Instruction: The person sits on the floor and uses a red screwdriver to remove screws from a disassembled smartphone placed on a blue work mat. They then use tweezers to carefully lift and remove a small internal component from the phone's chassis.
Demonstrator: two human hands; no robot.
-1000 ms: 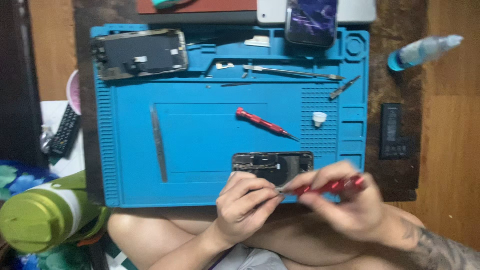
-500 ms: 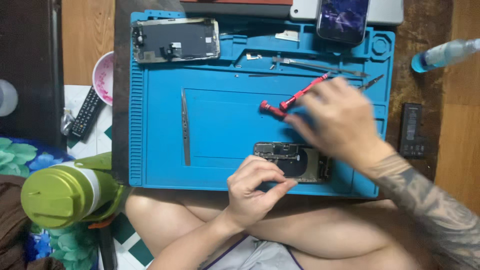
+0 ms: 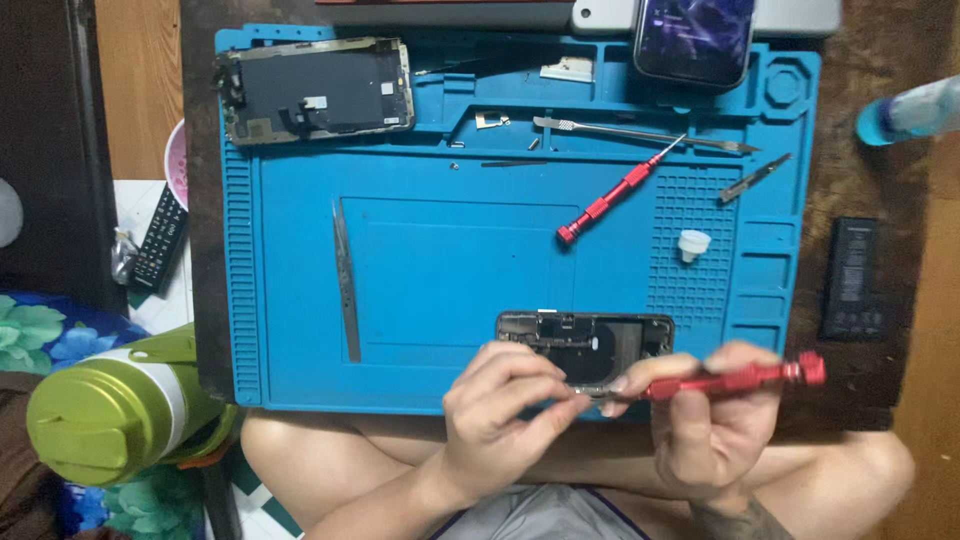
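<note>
A dark brown wooden worktop point(image 3: 200, 250) carries a large blue silicone repair mat point(image 3: 450, 250) with moulded compartments along its top and right edges. On the mat's upper left lies a detached black phone screen panel point(image 3: 315, 90), face down. A lime-green lidded drinking bottle point(image 3: 105, 415) lies off the mat at lower left. A dark phone with a lit purple screen point(image 3: 693, 38) sits at the mat's top edge. Near the mat's front edge lies the opened black phone body point(image 3: 590, 345), inner parts exposed. The left hand point(image 3: 505, 410) has its fingertips pinched at the phone body's near edge. The right hand point(image 3: 715, 425) grips a red metal screwdriver point(image 3: 740, 380), its tip meeting the left fingertips at that edge. A second red screwdriver point(image 3: 612, 195) lies slanted mid-mat, steel tweezers point(image 3: 346, 280) lie to the left, and a small white cap point(image 3: 692, 244) rests on the right grid.
</note>
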